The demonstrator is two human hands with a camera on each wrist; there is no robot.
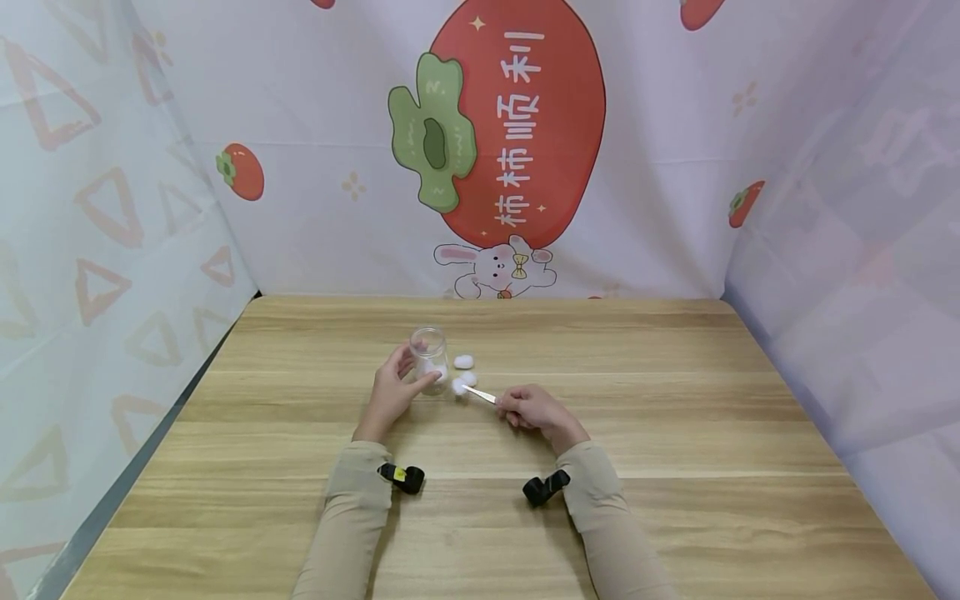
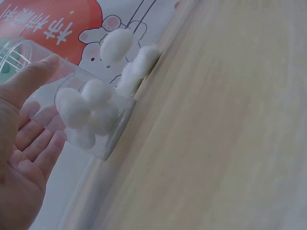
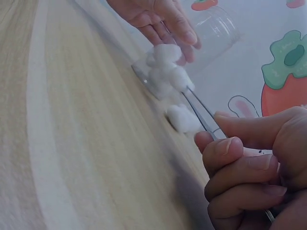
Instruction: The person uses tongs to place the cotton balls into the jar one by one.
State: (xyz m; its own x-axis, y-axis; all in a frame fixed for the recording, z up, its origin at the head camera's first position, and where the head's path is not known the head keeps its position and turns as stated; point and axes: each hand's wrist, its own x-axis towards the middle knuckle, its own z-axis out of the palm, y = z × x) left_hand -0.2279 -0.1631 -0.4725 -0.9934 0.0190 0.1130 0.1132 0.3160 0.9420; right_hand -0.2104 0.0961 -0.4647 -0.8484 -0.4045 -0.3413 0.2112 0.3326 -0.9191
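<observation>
My left hand (image 1: 393, 385) holds a clear, lidless jar (image 1: 430, 353) upright on the table, thumb on the near side and fingers behind. Several white cotton balls (image 2: 86, 108) lie at its bottom. In my right hand (image 1: 534, 408) is a pair of metal tweezers (image 1: 482, 395), pinched between thumb and fingers and pointing left toward the jar. At the tweezers' tips is one cotton ball (image 3: 180, 78), which looks raised off the table in the left wrist view. More loose cotton balls (image 1: 463, 362) rest on the table just right of the jar.
The wooden table (image 1: 675, 433) runs back to a printed cloth (image 1: 315, 100) with persimmons and a rabbit. Cloth walls stand on the left and right. Each sleeve carries a black wrist strap (image 1: 405, 477).
</observation>
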